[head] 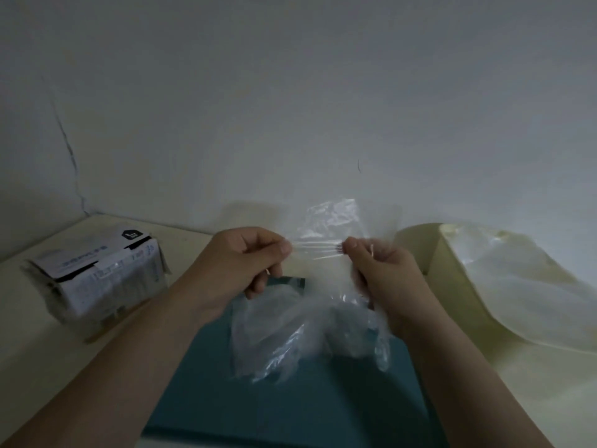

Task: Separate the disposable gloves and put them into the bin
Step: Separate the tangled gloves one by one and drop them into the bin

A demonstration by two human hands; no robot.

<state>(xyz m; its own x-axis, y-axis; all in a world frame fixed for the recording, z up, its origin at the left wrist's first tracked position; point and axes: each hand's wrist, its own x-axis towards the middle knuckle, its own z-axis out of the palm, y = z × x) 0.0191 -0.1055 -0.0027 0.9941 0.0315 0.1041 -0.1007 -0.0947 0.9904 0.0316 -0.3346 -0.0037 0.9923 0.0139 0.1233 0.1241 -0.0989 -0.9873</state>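
Glove sorting at a cream table (38, 367): a person's left hand (245, 263) and right hand (384, 273) pull at a bunch of thin, clear plastic disposable gloves (300, 337), held in the air above a flat teal rectangular mat (290, 412); the fingers of both hands are curled, and thumb and forefinger of each pinch the film, which is drawn taut in a narrow band between them; the rest of the bunch hangs crumpled below the hands, and one sheet stands up above the pinch against the pale grey wall (290, 92). A cream-coloured open bin (452, 286), lined with a translucent plastic bag (523, 286), stands near the right hand, on its right side; a crushed white printed cardboard box (100, 279) sits on the table to the left. The gloves look nearly weightless, limp and slippery, and the layers probably cling to one another; a firm pinch on the edge of a single layer, likely at the cuff, seems the best hold, with a slow sideways peel so that the film does not tear; once freed, so light a glove may drift or stick to the fingers rather than drop cleanly into the bin.
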